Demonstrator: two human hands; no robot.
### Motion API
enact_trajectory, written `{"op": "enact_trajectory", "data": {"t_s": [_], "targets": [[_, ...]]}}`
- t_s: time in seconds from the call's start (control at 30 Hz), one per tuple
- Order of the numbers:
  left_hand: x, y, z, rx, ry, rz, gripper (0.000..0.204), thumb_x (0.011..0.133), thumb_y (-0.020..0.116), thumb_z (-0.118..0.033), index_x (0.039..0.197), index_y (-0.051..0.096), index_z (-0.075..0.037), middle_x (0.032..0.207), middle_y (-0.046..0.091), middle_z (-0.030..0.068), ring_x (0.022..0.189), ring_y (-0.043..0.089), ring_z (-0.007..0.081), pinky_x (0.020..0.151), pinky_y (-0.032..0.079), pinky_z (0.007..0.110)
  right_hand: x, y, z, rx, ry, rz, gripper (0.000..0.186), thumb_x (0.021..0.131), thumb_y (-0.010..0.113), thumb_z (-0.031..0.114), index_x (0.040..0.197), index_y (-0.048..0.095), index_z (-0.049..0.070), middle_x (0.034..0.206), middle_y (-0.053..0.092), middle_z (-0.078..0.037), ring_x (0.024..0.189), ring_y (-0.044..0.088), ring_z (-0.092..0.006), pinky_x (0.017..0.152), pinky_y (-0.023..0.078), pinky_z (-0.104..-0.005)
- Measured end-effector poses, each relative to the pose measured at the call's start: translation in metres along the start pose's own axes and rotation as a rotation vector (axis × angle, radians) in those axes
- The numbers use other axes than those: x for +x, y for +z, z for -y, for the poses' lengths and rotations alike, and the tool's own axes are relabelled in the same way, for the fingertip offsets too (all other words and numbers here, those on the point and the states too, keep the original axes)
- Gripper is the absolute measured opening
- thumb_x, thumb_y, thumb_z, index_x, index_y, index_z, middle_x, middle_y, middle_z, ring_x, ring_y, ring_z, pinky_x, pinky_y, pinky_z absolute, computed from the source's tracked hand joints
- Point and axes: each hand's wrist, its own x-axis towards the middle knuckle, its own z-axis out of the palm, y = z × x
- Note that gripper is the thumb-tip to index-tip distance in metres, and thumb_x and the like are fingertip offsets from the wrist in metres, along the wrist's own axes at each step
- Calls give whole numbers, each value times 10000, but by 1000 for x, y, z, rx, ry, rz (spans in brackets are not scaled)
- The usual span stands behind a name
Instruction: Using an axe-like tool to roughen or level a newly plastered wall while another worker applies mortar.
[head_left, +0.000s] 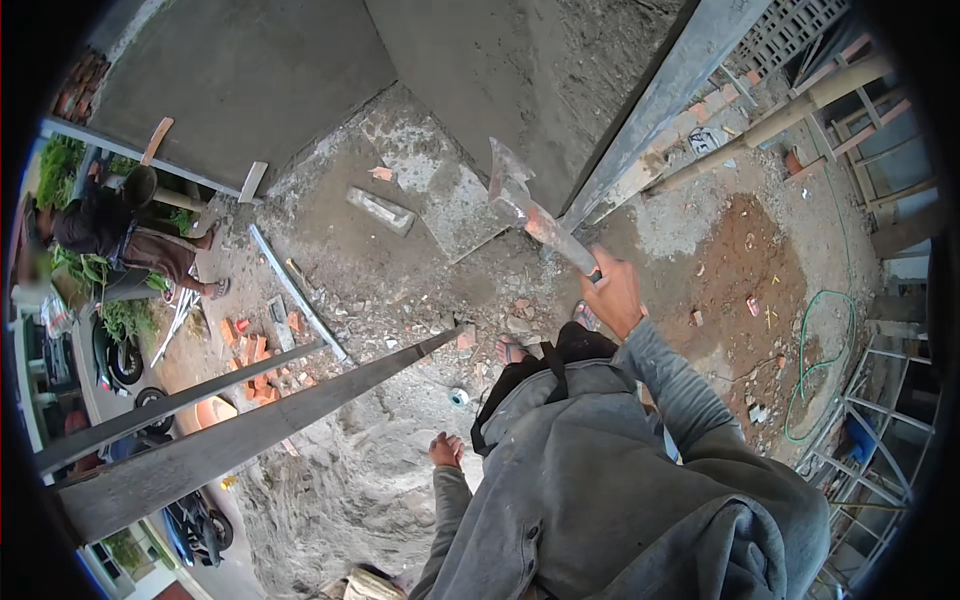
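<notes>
My right hand [613, 292] grips the handle of a hatchet-like tool [548, 232], held out in front of me. Its pale, mortar-smeared metal head points away, close to the foot of a grey post [655, 125] and a plastered wall [510, 70]. Grey and reddish smears cover the handle. Lower down, my left hand [446, 450] hangs beside my body with its fingers curled in; nothing shows in it. Both forearms are in grey sleeves. My sandalled feet stand on rubble-strewn ground.
Two long beams [270, 415] slant in from the left. Broken orange bricks [255, 365] and a metal bar [298, 290] lie beyond them. Another person [130, 235] is at the far left, near parked motorbikes. To the right are reddish soil [745, 270] and a green hose [803, 370].
</notes>
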Motion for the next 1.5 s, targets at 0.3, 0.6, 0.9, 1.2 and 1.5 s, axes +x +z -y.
{"op": "enact_trajectory", "data": {"t_s": [0.3, 0.6, 0.9, 1.2, 1.5], "targets": [[19, -40, 38, 212, -148, 88, 172, 893, 533, -287, 930, 479, -127, 672, 537, 29, 504, 493, 144, 450, 434, 296, 44, 3, -59, 13, 239, -59, 190, 740, 650, 153, 893, 593, 56, 697, 617, -218, 717, 612, -434, 601, 457, -478], [32, -18, 18, 177, -148, 56, 186, 896, 519, -286, 944, 474, -111, 720, 584, 60, 555, 570, 186, 483, 476, 297, 33, -35, 6, 36, -83, -165, 174, 748, 646, 171, 854, 596, 42, 708, 617, -225, 723, 607, -444, 643, 467, -518], [40, -18, 2, 49, -110, 78, 146, 900, 507, -275, 905, 466, -134, 650, 562, 51, 491, 552, 180, 421, 439, 301, 28, -23, -3, -126, 44, -116, 173, 743, 652, 140, 863, 593, 31, 720, 618, -233, 734, 603, -449, 624, 470, -494], [101, -51, 50, -25, -250, 179, 170, 907, 503, -280, 822, 409, -167, 583, 412, 13, 470, 413, 142, 440, 365, 291, 49, -27, -35, -216, 133, -213, 132, 737, 628, 99, 831, 572, 26, 714, 597, -246, 740, 596, -450, 621, 454, -488], [79, -10, -6, 108, -153, 48, 169, 906, 516, -274, 954, 460, -123, 668, 517, 63, 514, 507, 172, 443, 418, 307, 36, -53, -1, 251, -23, -366, 168, 768, 627, 163, 823, 591, 8, 681, 596, -224, 700, 584, -450, 619, 461, -448]]}}
